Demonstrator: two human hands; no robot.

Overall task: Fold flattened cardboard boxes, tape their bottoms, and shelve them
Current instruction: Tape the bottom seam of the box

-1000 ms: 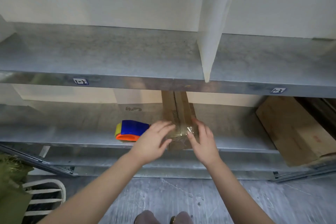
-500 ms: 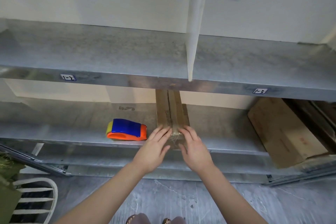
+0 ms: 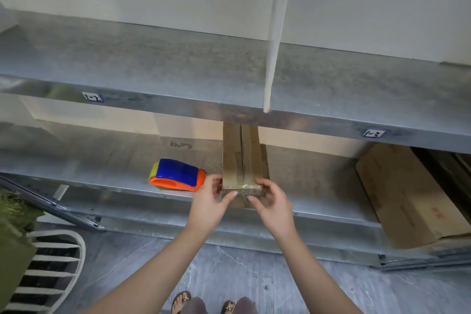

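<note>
The far end of the box point(image 3: 242, 158) runs under the front edge of the upper shelf point(image 3: 178, 66) and is hidden there. Its top flaps are closed, so nothing inside can be seen. The box is narrow and stands on the lower shelf point(image 3: 96, 168), its near end at the shelf's front edge. Clear tape point(image 3: 246, 187) runs along the top seam and wrinkles over the near edge.

The left hand point(image 3: 209, 202) grips the box's near left corner, fingers curled round the side and thumb on the front face. The right hand point(image 3: 274, 208) pinches the near right corner, fingers on top and thumb on the front.

A blue, orange and yellow tape dispenser point(image 3: 177, 175) lies on the same shelf just left of the box, close to the left hand. Well to the right a flat cardboard sheet point(image 3: 407, 199) leans at an angle, its upper part cut off by the shelf above.

Dark print runs along the box's top but is too blurred to read, as are the red marks on the flat sheet. Two small tags on the upper shelf's edge seem to read "1-2" point(image 3: 92, 97) and "1-3" point(image 3: 373, 133).
</note>
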